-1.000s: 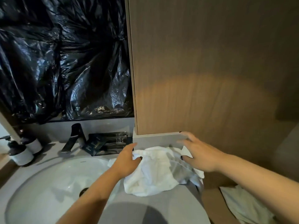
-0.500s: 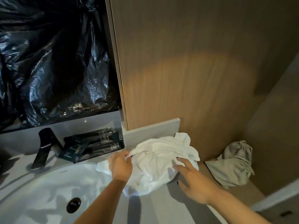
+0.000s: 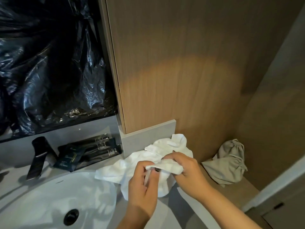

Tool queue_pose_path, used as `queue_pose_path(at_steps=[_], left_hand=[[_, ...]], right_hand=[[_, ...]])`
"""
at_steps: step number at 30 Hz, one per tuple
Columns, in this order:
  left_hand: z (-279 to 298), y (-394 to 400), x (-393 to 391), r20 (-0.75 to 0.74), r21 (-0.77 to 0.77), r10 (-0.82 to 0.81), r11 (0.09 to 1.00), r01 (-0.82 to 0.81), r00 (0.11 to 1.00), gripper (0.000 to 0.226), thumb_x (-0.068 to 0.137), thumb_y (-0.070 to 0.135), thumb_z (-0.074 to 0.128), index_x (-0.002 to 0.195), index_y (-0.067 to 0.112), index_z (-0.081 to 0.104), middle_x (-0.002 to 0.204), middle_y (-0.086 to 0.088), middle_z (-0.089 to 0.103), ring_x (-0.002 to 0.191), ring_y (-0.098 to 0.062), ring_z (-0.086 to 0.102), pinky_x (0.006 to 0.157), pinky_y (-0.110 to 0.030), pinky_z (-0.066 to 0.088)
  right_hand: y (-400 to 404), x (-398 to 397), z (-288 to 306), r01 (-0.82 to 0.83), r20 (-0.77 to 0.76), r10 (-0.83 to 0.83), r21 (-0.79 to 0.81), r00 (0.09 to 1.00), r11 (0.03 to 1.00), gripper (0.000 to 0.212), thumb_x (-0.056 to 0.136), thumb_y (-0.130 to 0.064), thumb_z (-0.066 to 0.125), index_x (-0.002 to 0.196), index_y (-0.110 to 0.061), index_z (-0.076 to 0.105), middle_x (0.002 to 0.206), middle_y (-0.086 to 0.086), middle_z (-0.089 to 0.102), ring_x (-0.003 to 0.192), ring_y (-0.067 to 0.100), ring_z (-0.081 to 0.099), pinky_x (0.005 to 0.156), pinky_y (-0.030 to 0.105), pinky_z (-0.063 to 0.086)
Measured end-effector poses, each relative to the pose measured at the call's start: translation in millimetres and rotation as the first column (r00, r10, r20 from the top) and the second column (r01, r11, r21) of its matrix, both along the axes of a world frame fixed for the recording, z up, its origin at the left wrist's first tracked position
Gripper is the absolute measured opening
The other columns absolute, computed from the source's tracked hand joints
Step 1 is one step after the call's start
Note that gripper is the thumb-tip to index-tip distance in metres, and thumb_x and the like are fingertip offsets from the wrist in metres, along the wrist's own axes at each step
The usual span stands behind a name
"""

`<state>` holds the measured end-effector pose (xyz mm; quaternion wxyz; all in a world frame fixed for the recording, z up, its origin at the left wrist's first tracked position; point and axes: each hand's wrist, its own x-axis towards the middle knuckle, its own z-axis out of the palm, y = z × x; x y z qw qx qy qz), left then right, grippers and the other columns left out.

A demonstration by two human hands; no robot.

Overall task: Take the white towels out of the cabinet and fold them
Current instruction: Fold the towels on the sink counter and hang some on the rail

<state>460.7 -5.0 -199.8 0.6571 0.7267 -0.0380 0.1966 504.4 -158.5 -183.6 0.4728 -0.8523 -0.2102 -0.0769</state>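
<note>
White terry cloth fills the middle of the head view: a crumpled towel [image 3: 155,160] lies on the grey counter [image 3: 186,210], at the foot of the wooden cabinet [image 3: 173,71] and just right of the white sink [image 3: 54,200]. Both hands meet over it. The left hand [image 3: 142,182] and the right hand [image 3: 186,172] each pinch the same bunched edge of the towel, fingers curled round the cloth.

To fold well, I judge the hands should find two corners, draw them apart and shake the cloth flat.

Room is tight. The cabinet and its grey ledge [image 3: 148,138] stand just behind, the sink rim is just to the left, and the counter ends close on the right, where a second, greyish cloth [image 3: 229,164] lies on a lower shelf.
</note>
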Motion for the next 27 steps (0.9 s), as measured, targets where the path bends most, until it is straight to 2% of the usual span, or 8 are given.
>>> queue_pose_path(at_steps=[5, 10, 13, 15, 17, 21, 24, 27], left_hand=[[-1.7, -3.9, -4.5, -0.011, 0.095, -0.115, 0.989, 0.116, 0.993, 0.026, 0.069, 0.036, 0.077, 0.089, 0.034, 0.061, 0.088, 0.013, 0.065, 0.084, -0.010, 0.062, 0.068, -0.011, 0.046], [-6.0, -19.5, -1.6, -0.031, 0.271, -0.196, 0.942, 0.197, 0.980, 0.020, 0.082, 0.040, 0.064, 0.096, 0.052, 0.058, 0.117, 0.027, 0.055, 0.117, -0.006, 0.053, 0.096, -0.018, 0.042], [-6.4, -30.4, -9.5, -0.143, 0.166, -0.311, 0.928, 0.333, 0.940, 0.024, 0.093, 0.024, 0.066, 0.095, 0.044, 0.054, 0.122, 0.029, 0.060, 0.120, -0.001, 0.055, 0.094, -0.016, 0.046], [3.1, -43.9, -19.2, -0.194, 0.054, -0.410, 0.903, 0.427, 0.891, 0.037, 0.085, 0.038, 0.071, 0.111, 0.052, 0.048, 0.122, 0.036, 0.056, 0.119, 0.009, 0.052, 0.088, -0.006, 0.043], [10.2, -60.7, -27.1, -0.223, 0.009, -0.480, 0.869, 0.495, 0.848, 0.053, 0.078, 0.050, 0.069, 0.125, 0.052, 0.045, 0.122, 0.039, 0.054, 0.117, 0.015, 0.050, 0.085, -0.003, 0.042], [13.0, -92.3, -36.0, -0.226, 0.067, -0.368, 0.918, 0.391, 0.902, 0.024, 0.087, 0.033, 0.066, 0.111, 0.031, 0.066, 0.108, 0.022, 0.069, 0.103, 0.012, 0.059, 0.079, -0.004, 0.043], [19.3, -111.9, -41.6, -0.246, -0.037, -0.345, 0.937, 0.347, 0.906, 0.017, 0.088, 0.023, 0.070, 0.104, 0.023, 0.067, 0.096, 0.012, 0.071, 0.092, 0.003, 0.064, 0.072, -0.008, 0.047], [28.1, -139.0, -58.7, -0.123, -0.082, -0.381, 0.924, 0.374, 0.916, 0.025, 0.082, 0.035, 0.066, 0.098, 0.016, 0.062, 0.091, -0.010, 0.066, 0.088, -0.016, 0.066, 0.076, -0.023, 0.052]], right_hand=[[-13.7, -27.4, 18.4, 0.023, -0.067, -0.007, 0.244, 0.998, 0.970, 0.017, 0.083, -0.015, 0.059, 0.094, -0.020, 0.071, 0.092, -0.005, 0.073, 0.088, 0.014, 0.068, 0.077, 0.027, 0.055], [-32.7, -40.7, 52.0, 0.024, 0.021, -0.039, 0.482, 0.999, 0.876, 0.023, 0.073, -0.008, 0.052, 0.084, -0.008, 0.071, 0.083, 0.002, 0.073, 0.080, 0.014, 0.068, 0.072, 0.020, 0.053], [-56.8, -47.8, 70.2, 0.059, -0.018, -0.060, 0.585, 0.998, 0.809, 0.029, 0.064, 0.000, 0.045, 0.080, -0.001, 0.069, 0.080, 0.008, 0.072, 0.078, 0.019, 0.067, 0.070, 0.024, 0.052], [-70.5, -54.9, 79.9, 0.056, -0.053, -0.032, 0.567, 0.998, 0.822, 0.029, 0.063, 0.000, 0.045, 0.079, 0.000, 0.070, 0.079, 0.010, 0.071, 0.079, 0.023, 0.067, 0.070, 0.028, 0.053], [-78.6, -62.2, 85.6, 0.064, -0.076, -0.034, 0.432, 0.997, 0.900, 0.027, 0.067, -0.001, 0.049, 0.081, -0.001, 0.072, 0.081, 0.012, 0.072, 0.081, 0.029, 0.067, 0.073, 0.037, 0.054], [-92.0, -80.5, 86.9, 0.129, -0.084, -0.112, 0.244, 0.990, 0.961, 0.031, 0.074, 0.016, 0.055, 0.083, -0.008, 0.073, 0.081, 0.005, 0.072, 0.082, 0.026, 0.067, 0.077, 0.052, 0.054], [-119.0, -100.0, 92.2, 0.139, -0.073, -0.128, 0.176, 0.989, 0.975, 0.032, 0.080, 0.015, 0.058, 0.086, -0.012, 0.073, 0.084, -0.001, 0.073, 0.084, 0.016, 0.067, 0.077, 0.041, 0.055], [-153.3, -120.6, 99.2, 0.110, -0.111, -0.097, 0.113, 0.989, 0.988, 0.026, 0.083, 0.007, 0.063, 0.088, -0.016, 0.073, 0.086, -0.006, 0.072, 0.084, 0.011, 0.066, 0.074, 0.029, 0.052]])
